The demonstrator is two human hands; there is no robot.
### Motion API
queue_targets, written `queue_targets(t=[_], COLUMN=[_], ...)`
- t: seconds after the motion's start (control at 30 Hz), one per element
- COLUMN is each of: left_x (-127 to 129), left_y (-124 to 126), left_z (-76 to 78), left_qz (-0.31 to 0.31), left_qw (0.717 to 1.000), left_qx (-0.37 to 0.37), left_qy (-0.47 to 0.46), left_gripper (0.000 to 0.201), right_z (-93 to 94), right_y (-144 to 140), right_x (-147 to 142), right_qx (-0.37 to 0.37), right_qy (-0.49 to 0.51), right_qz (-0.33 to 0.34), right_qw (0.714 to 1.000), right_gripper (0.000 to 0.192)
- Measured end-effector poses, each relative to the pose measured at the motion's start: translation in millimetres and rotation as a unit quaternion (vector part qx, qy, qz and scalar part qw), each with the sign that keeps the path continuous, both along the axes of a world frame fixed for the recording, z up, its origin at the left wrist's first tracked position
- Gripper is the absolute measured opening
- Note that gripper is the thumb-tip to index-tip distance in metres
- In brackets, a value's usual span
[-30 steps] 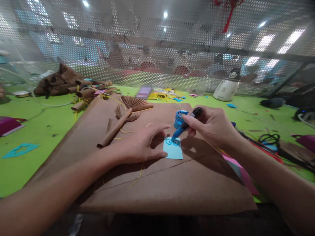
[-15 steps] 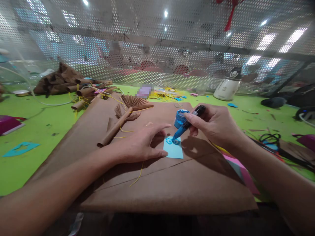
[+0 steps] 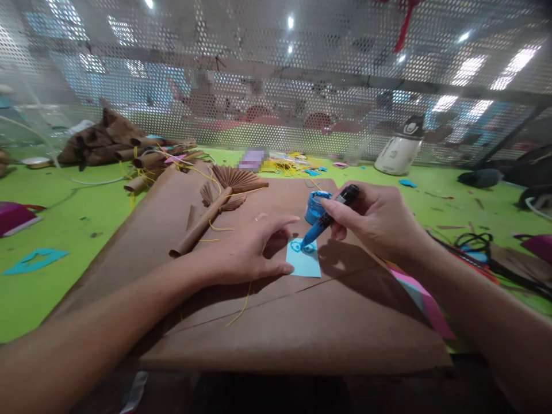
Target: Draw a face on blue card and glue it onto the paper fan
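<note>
Gripping a blue pen (image 3: 321, 225), right hand (image 3: 375, 221) marks card (image 3: 304, 260); left hand (image 3: 250, 253) flat, jar (image 3: 314, 207) behind.

The near half of the brown paper sheet (image 3: 302, 333) lies bare, giving open room in front of both forearms. Between the left hand (image 3: 245, 256) and the right hand (image 3: 375, 221) the gap is narrow, filled by the blue card (image 3: 305, 265), the pen (image 3: 328, 221) and the blue jar (image 3: 314, 207) just behind the pen tip. To the far left, a rolled paper tube (image 3: 200, 227) with pleated fans (image 3: 235, 179) blocks the way. The right edge is crowded by pink sheets (image 3: 425, 302) and black cables (image 3: 474, 247). A perforated screen (image 3: 276, 86) closes the back, with 1 white bottle (image 3: 399, 152) before it.
</note>
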State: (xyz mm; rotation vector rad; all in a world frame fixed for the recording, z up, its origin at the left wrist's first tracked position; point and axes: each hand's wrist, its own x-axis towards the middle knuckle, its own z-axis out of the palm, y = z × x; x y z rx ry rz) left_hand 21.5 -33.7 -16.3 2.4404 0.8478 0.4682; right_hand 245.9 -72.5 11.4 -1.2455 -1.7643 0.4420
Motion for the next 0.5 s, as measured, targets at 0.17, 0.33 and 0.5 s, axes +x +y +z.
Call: queue_targets(t=[0.17,0.33,0.5], left_x=[0.8,0.4,0.3], left_y=[0.2,0.3,0.0], left_z=[0.5,0.2,0.2], left_qz=[-0.002,0.004,0.001], left_qw=[1.0,1.0,1.0], left_qx=[0.006,0.002,-0.005], left_qy=[0.001,0.007,0.002], left_gripper=[0.07,0.072,0.07], right_z=[-1.6,-2.5,0.2], right_y=[1.5,0.4,-2.3], right_x=[0.3,-0.9,-2.5], right_qx=[0.005,0.013,0.008], right_qy=[-0.01,-0.035,-0.032], right_qz=[-0.015,-0.021,-0.017], right_qw=[1.0,0.999,0.999], right_gripper=[0.026,0.026,0.027])
